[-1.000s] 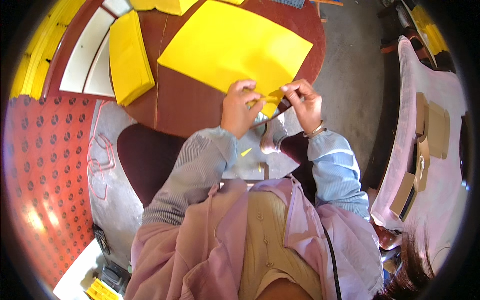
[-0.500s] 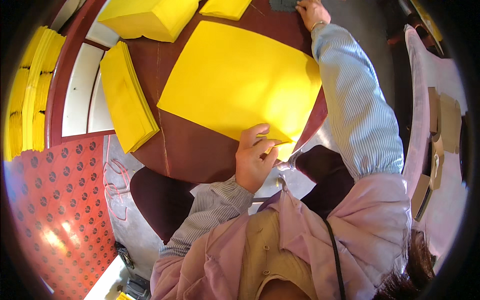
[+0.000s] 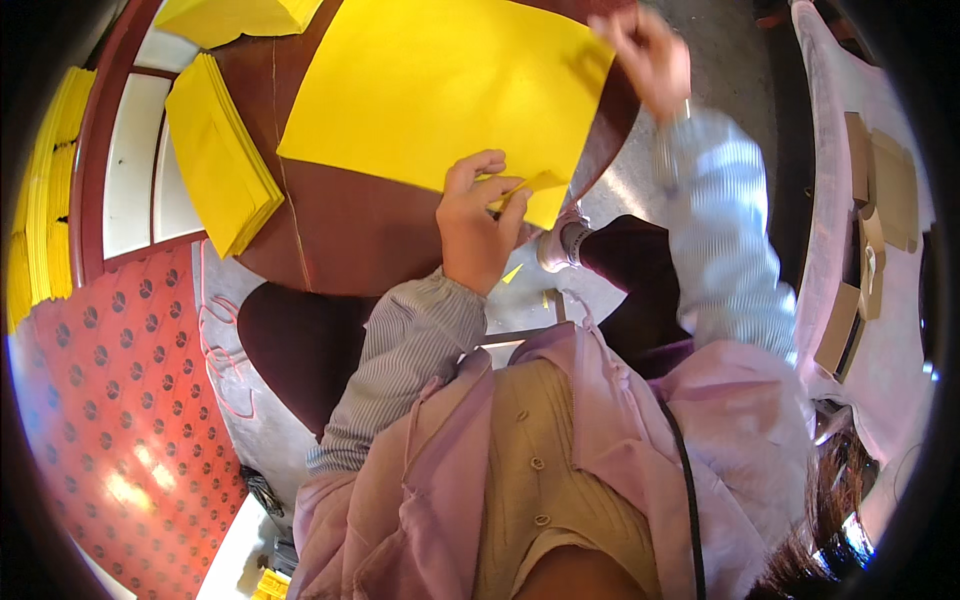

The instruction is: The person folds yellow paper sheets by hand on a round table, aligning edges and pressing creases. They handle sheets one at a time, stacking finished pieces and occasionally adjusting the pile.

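A large yellow sheet, whose paper or cloth I cannot tell apart, lies on a dark red rounded tabletop. My left hand is closed on a small folded-up bit at its near right corner, thumb and fingers pinched. Over the far right edge of that sheet hovers my right hand, smeared by motion; whether its fingers hold anything does not show. A stack of folded yellow pieces sits left of the sheet, along the table edge.
At the upper left stands a bulky yellow pile. More yellow stacks line the far left, beside white panels in a red frame. Open cardboard boxes lie on a pink cloth at the right. Yellow scraps lie below the table.
My right hand has come back from a dark grey item at the far edge toward the sheet. The left hand keeps its pinch on the corner. The whole view has shifted.
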Available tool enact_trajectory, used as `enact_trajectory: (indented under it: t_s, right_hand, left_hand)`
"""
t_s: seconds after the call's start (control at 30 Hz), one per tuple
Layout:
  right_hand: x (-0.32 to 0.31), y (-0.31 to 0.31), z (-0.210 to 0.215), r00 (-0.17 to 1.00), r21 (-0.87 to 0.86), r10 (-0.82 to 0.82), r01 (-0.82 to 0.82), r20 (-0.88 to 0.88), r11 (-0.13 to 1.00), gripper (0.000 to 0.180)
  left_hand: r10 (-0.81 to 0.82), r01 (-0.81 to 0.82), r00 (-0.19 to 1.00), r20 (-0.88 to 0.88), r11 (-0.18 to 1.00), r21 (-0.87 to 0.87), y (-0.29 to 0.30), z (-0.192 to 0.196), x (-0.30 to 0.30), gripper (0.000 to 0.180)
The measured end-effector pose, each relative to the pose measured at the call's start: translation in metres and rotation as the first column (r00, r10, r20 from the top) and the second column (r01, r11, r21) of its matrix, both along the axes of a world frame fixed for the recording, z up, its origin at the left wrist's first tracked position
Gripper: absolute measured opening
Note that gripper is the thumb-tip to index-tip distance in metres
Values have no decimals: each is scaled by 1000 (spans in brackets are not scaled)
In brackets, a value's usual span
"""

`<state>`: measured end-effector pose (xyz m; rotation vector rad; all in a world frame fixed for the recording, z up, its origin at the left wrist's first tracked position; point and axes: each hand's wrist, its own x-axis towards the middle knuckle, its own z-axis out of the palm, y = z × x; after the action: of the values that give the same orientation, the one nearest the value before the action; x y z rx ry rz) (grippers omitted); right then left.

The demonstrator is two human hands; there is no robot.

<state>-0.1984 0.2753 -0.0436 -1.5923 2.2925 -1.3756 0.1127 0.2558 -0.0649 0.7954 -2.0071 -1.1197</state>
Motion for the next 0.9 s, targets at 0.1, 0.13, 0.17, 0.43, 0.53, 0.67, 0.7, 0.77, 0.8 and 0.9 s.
enact_trajectory:
  t_s: [0.1,0.13,0.17,0.43,0.53,0.67,0.7,0.77,0.8,0.9]
  right_hand:
    - [82,92,-2,960,-32,271,-269,67,963,13]
    - [107,114,-4,952,-3,267,-270,147,963,13]
    - [125,128,-3,944,75,275,-292,181,953,17]
    - [140,121,-16,875,61,484,-482,-28,874,37]
    - [138,125,-19,876,51,480,-478,-39,877,35]
    - [138,127,-19,879,45,474,-472,-59,880,30]
    - [138,127,-19,880,44,471,-470,-52,882,29]
    - [138,127,-18,884,43,465,-463,-51,885,27]
    - [138,127,-18,885,42,462,-460,-58,887,27]
    - [137,127,-16,887,43,457,-455,-69,889,26]
  left_hand:
    - [20,-20,1000,23,1000,8,5,-3,3,18]
    - [18,-19,999,31,1000,15,6,-3,4,19]
    - [17,-18,999,36,1000,22,6,-4,5,20]
    - [17,-26,996,90,996,91,-1,-5,5,24]
    - [10,-16,999,39,986,168,-5,-4,4,23]
    - [-8,20,999,-35,932,363,-12,-2,6,23]
    - [-13,19,1000,-19,931,366,-12,-1,7,23]
    - [-22,24,1000,-12,929,369,-13,0,8,24]
    - [-23,24,1000,-8,930,368,-13,1,8,24]
    - [-21,15,1000,12,932,362,-13,1,8,24]
